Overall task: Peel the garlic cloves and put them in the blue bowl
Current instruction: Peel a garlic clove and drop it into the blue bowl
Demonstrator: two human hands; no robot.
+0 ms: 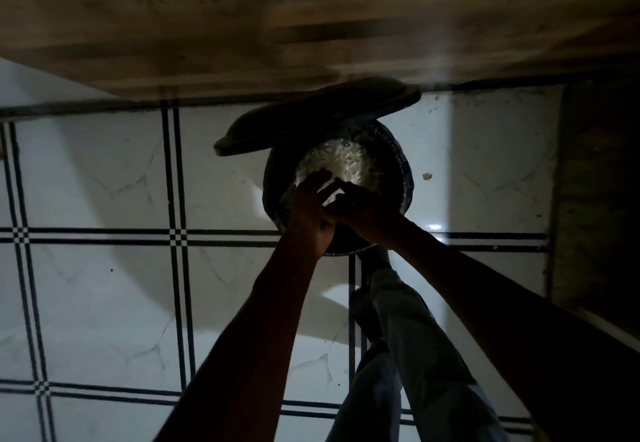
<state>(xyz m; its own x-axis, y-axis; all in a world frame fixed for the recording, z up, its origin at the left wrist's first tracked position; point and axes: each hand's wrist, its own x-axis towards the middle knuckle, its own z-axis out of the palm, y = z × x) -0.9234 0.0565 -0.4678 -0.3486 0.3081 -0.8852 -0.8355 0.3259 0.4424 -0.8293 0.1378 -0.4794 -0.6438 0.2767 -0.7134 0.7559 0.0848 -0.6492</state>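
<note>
Over the dark bowl (405, 178), both hands (341, 204) apparently pinch something pale.

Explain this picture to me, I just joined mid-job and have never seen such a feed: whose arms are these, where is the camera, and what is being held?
There is no machine here: a person works with bare hands, and the single camera sits on their head, looking down. The scene is very dark. On the tiled floor stands a dark round bowl holding pale papery bits, probably garlic or its skins. A dark flat tray or lid rests tilted across its far rim. The left hand and the right hand meet over the bowl, pinching something small and pale, likely a clove. A small scrap lies on the floor to the right.
</note>
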